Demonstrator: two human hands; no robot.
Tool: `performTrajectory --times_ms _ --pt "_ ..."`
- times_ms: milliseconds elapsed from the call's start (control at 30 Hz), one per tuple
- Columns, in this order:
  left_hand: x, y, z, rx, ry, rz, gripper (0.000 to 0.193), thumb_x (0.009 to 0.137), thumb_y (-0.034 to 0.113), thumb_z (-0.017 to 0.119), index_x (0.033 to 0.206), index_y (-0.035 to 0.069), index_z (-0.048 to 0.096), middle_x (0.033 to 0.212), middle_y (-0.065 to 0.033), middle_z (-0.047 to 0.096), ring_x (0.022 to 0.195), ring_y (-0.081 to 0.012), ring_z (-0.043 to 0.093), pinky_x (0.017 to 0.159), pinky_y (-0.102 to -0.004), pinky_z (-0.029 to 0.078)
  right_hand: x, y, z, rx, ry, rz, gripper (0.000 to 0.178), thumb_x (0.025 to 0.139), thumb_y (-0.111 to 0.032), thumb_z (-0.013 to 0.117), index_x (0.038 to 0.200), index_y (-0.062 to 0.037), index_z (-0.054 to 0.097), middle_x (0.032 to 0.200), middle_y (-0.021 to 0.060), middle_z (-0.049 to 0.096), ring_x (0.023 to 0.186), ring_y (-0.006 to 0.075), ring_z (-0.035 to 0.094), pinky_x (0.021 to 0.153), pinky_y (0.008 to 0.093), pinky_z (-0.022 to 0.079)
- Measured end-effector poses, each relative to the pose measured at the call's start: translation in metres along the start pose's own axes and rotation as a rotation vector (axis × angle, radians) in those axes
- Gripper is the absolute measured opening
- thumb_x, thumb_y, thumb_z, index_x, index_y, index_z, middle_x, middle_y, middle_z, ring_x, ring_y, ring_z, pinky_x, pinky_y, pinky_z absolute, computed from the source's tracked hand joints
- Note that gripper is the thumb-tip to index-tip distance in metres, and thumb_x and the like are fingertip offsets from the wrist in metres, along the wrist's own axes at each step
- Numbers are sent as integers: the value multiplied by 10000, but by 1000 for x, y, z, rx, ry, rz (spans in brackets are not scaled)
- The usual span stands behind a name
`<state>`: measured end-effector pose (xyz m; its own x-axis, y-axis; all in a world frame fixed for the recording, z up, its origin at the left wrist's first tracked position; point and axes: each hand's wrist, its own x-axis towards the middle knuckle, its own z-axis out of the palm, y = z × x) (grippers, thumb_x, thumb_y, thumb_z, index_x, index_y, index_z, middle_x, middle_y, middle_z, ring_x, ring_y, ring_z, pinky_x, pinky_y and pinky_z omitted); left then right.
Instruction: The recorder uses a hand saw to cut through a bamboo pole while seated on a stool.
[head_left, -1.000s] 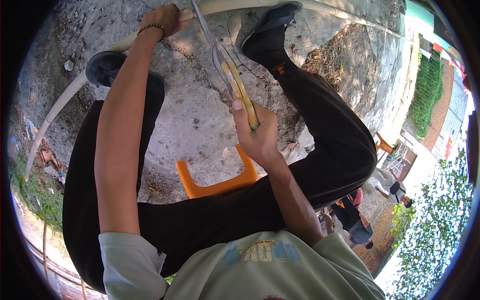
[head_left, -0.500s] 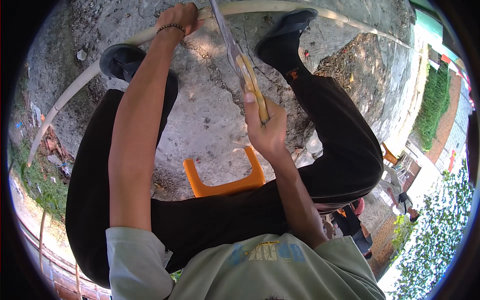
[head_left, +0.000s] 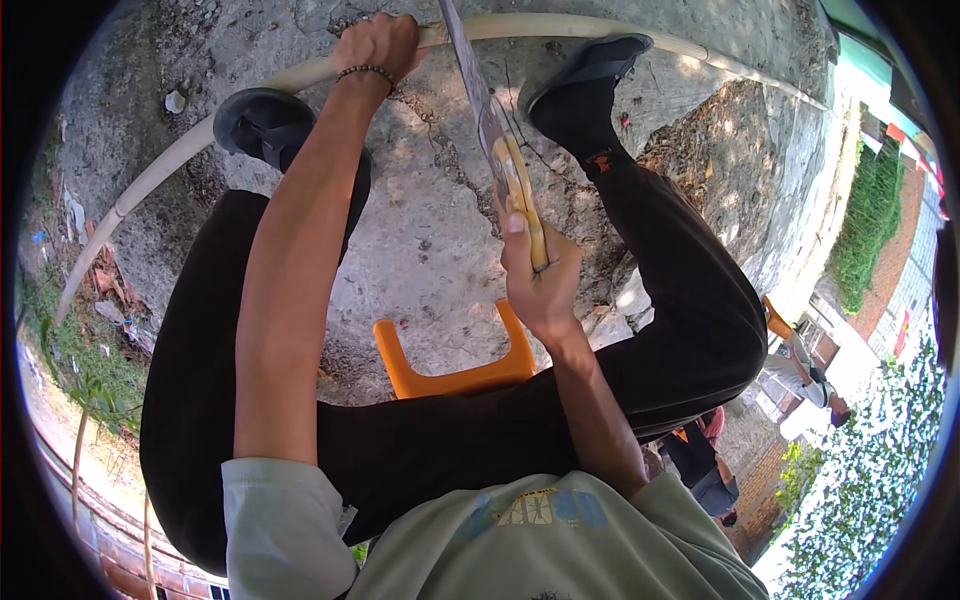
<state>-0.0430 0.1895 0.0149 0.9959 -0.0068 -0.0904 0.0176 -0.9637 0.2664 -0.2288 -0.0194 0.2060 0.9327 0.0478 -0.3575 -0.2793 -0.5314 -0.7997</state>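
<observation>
A long, pale bamboo pole lies across the concrete at the far side, under or against my two shoes. My left hand, with a beaded bracelet at the wrist, is closed around the pole between my feet. My right hand grips the yellow handle of a handsaw, thumb along its side. The grey blade, seen nearly edge-on, points away from me and crosses the pole just right of my left hand. Its tip is beyond the upper edge, and teeth cannot be made out.
An orange plastic seat shows beneath my legs. My left shoe and right shoe are near the pole. The cracked concrete has dry leaves at right. Other people are in the right background.
The handsaw and my right hand have come slightly nearer to my body. My left hand keeps its hold on the pole. The whole view has shifted a little.
</observation>
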Motion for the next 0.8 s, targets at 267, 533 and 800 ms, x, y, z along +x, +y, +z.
performTrajectory --times_ms 267,533,800 --pt "-4 2 4 4 112 23 271 827 399 724 917 145 697 818 -140 710 782 -338 715 661 -461 564 37 -19 6 -4 -8 83 317 1002 -188 582 770 26 611 552 -16 479 534 25 446 457 248 345" --pt "-7 -11 14 21 183 71 258 821 387 730 892 145 678 808 -134 708 773 -333 709 650 -453 558 22 -8 9 -52 19 24 296 997 -175 581 778 23 606 544 -14 471 523 24 444 446 254 341" --pt "-6 2 6 28 143 11 244 817 351 733 893 129 665 794 -131 704 772 -343 706 636 -455 549 -17 5 1 -8 16 16 310 1006 -157 567 737 -2 575 529 -35 435 509 10 415 436 257 316"
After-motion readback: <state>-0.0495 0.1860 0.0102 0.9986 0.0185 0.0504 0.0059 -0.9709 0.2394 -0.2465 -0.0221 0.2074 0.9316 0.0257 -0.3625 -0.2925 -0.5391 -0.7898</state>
